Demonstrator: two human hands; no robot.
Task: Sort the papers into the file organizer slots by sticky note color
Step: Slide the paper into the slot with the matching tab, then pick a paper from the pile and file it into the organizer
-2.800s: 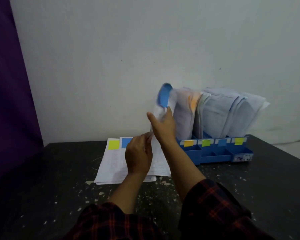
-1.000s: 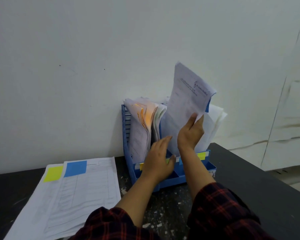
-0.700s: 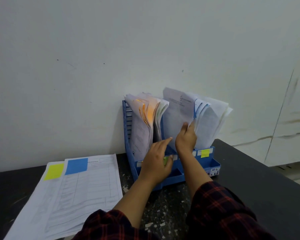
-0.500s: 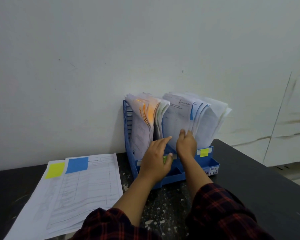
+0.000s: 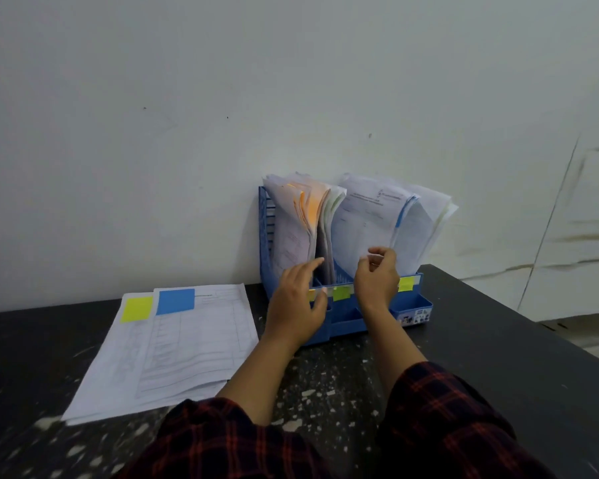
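Released into the blue organizer (image 5: 346, 319), the blue-tagged sheet (image 5: 363, 223) now stands among filed papers, both hands' fingers loosely spread.

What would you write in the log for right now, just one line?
left hand: open, at file organizer | right hand: empty, fingers curled | stack: top sheet blue note
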